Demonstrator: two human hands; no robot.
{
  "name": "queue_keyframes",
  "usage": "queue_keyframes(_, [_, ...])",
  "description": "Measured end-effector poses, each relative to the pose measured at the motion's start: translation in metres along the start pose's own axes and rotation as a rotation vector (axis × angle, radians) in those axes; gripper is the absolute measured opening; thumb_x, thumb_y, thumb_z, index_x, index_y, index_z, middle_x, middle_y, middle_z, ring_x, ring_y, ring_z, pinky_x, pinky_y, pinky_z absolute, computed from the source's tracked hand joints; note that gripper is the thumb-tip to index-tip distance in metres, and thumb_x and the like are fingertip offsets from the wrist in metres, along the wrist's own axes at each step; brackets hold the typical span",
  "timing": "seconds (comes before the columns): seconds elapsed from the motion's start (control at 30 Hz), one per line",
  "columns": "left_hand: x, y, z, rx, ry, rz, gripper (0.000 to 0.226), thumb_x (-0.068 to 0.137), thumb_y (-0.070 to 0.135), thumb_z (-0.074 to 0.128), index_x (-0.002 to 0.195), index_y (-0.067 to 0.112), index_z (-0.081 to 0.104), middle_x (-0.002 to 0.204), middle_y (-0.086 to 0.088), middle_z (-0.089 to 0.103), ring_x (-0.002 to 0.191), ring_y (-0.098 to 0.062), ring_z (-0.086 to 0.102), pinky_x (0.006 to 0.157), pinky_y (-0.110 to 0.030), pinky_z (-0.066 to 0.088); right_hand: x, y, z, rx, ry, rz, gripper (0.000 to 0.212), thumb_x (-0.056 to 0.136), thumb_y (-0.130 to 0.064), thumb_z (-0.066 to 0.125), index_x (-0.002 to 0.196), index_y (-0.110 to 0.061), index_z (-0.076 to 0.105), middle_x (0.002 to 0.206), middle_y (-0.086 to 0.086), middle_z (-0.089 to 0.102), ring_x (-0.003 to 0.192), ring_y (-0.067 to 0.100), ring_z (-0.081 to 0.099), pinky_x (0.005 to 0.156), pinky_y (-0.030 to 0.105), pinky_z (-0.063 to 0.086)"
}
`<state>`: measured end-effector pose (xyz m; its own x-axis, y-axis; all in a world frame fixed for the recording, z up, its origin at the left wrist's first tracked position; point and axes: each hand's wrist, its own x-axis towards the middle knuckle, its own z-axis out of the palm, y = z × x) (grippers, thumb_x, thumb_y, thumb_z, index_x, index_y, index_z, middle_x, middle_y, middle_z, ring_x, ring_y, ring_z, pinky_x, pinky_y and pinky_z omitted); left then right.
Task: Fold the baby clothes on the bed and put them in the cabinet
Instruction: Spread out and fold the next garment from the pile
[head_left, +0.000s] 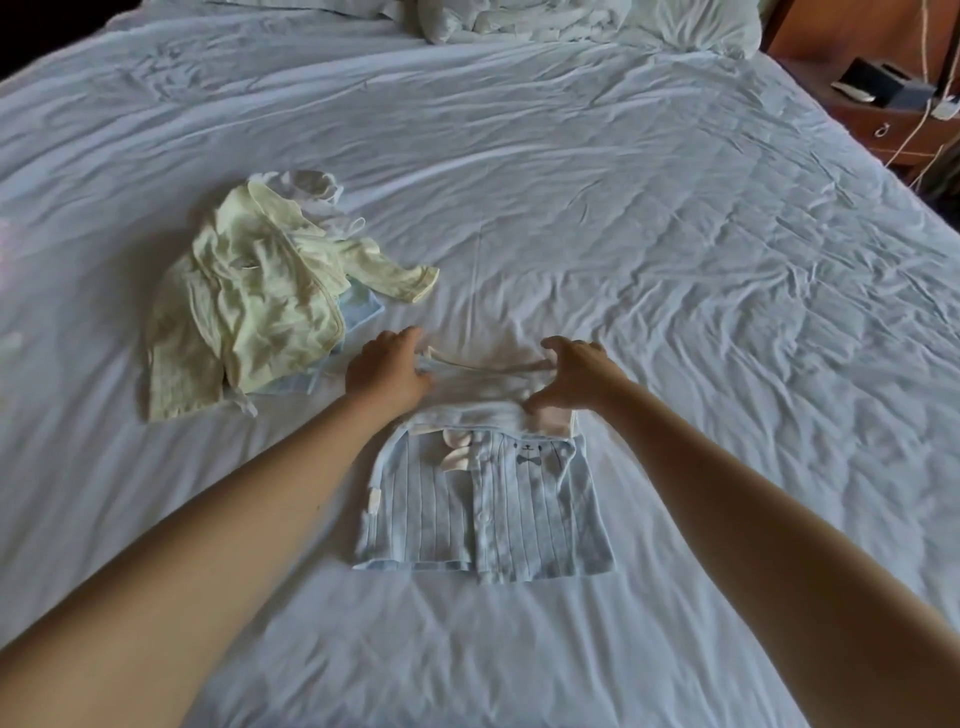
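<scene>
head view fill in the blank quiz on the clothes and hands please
1. The left hand and right hand both grip one garment, coloured ____.
2. That garment overlaps the far edge of a folded blue shirt patterned with ____.
3. The unfolded yellow pile lies on the person's ____ side.

Missing words: white; stripes; left

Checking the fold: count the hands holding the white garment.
2: left hand grips the left edge of the white garment, right hand the right edge, beyond the blue striped shirt.
</scene>
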<state>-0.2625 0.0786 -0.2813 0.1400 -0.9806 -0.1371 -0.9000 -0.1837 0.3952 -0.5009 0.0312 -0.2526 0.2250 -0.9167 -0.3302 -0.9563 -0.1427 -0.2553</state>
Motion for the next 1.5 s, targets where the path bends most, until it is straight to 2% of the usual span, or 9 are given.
queue_keyframes(0.13, [0.005,-0.002,-0.006,-0.184,-0.087,-0.108,0.055,0.081,0.031,0.076,0.127,0.012,0.052,0.124,-0.003,0.059,0.108,-0.023,0.058,0.083,-0.034,0.045,0.004,0.000,-0.011,0.025,-0.081,0.041,0.060,0.058,-0.043,0.088,0.102,-0.013,0.060,0.097,0.002,0.058,0.085,0.017,0.055,0.068,0.029,0.045])
queue_keyframes(0.27, [0.003,-0.008,-0.009,-0.207,-0.015,-0.070,0.027,0.080,0.030,0.076,0.093,0.013,0.060,0.089,0.000,0.063,0.091,-0.024,0.062,0.074,-0.036,0.047,-0.001,0.000,-0.016,0.021,-0.088,-0.019,0.041,0.060,-0.036,0.089,0.069,-0.017,0.054,0.074,-0.003,0.049,0.064,0.012,0.045,0.052,0.025,0.032])
queue_keyframes(0.47, [-0.005,-0.007,-0.033,-0.283,0.234,-0.027,0.034,0.084,0.031,0.074,0.110,0.011,0.066,0.083,0.002,0.059,0.083,-0.023,0.060,0.069,-0.031,0.042,-0.015,-0.013,-0.032,0.019,0.228,-0.085,0.025,0.072,-0.031,0.079,0.072,-0.020,0.056,0.074,-0.004,0.057,0.073,0.019,0.056,0.048,0.025,0.030])
queue_keyframes(0.77, [-0.078,-0.016,-0.045,-0.321,0.323,0.222,0.018,0.080,0.022,0.078,0.096,0.018,0.068,0.085,0.011,0.064,0.079,-0.012,0.063,0.063,-0.025,0.045,-0.072,0.005,-0.024,0.114,0.466,-0.269,0.013,0.078,-0.012,0.064,0.084,-0.023,0.067,0.083,-0.013,0.054,0.077,0.012,0.052,0.058,0.025,0.034])
queue_keyframes(0.9, [-0.119,-0.020,-0.033,-0.249,0.295,0.343,0.017,0.077,0.015,0.079,0.088,0.020,0.067,0.085,0.017,0.059,0.077,-0.008,0.061,0.064,-0.022,0.046,-0.102,0.018,-0.011,0.085,0.475,-0.316,0.014,0.080,-0.010,0.063,0.081,-0.024,0.067,0.085,-0.014,0.056,0.077,0.015,0.057,0.059,0.026,0.036])
queue_keyframes(1.07, [-0.153,-0.026,-0.014,-0.095,0.257,0.424,0.017,0.073,0.012,0.078,0.083,0.019,0.067,0.087,0.008,0.064,0.074,-0.016,0.062,0.058,-0.028,0.046,-0.135,0.026,0.007,-0.044,0.449,-0.368,0.017,0.077,-0.010,0.064,0.088,-0.022,0.070,0.097,-0.008,0.064,0.085,0.021,0.063,0.061,0.025,0.035])
queue_keyframes(1.27, [-0.169,-0.038,0.006,0.098,0.236,0.523,0.027,0.062,0.002,0.079,0.076,0.022,0.068,0.080,0.009,0.063,0.074,-0.017,0.063,0.054,-0.026,0.043,-0.162,0.040,0.042,-0.167,0.282,-0.428,0.028,0.081,-0.013,0.059,0.101,-0.028,0.071,0.108,-0.010,0.062,0.107,0.015,0.057,0.076,0.024,0.036])
queue_keyframes(1.37, [-0.170,-0.039,0.008,0.158,0.239,0.553,0.023,0.066,0.002,0.071,0.073,0.024,0.071,0.079,0.009,0.062,0.075,-0.019,0.063,0.058,-0.027,0.042,-0.171,0.046,0.050,-0.158,0.208,-0.447,0.029,0.079,-0.028,0.062,0.107,-0.034,0.069,0.107,-0.013,0.061,0.105,0.011,0.054,0.083,0.024,0.039])
queue_keyframes(1.5, [-0.167,-0.021,0.000,0.085,0.338,0.583,0.031,0.079,0.022,0.044,0.072,0.023,0.074,0.078,0.009,0.062,0.076,-0.018,0.061,0.064,-0.030,0.049,-0.167,0.037,0.037,-0.042,0.365,-0.418,0.025,0.082,-0.029,0.061,0.103,-0.033,0.073,0.106,-0.012,0.069,0.103,0.013,0.060,0.091,0.029,0.044])
